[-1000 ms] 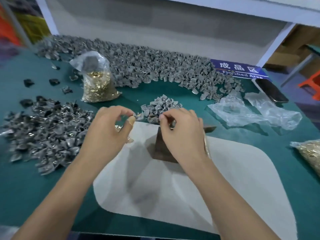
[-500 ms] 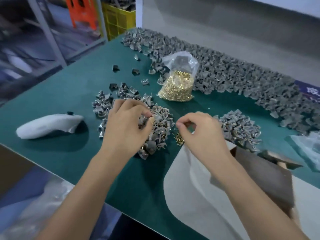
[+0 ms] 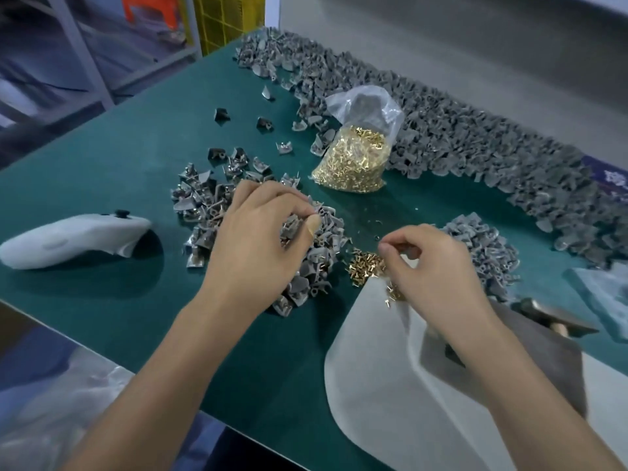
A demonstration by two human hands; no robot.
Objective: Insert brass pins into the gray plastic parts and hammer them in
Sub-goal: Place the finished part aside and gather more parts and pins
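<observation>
Brass pins point(image 3: 365, 265) lie beside the gray parts pile point(image 3: 316, 253) so both hands reach; left hand point(image 3: 261, 246) fingers pinch a part, right hand point(image 3: 431, 263) fingers pinch together, maybe on a pin.

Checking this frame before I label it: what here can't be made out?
Head view:
- Right hand: a pin in its pinch is too small to tell.
- Left hand: covers the gray parts beneath; its hold is unclear.
- Hammer: handle hidden by the right arm.
- Blue sign: cut by the right edge, blurred.
</observation>
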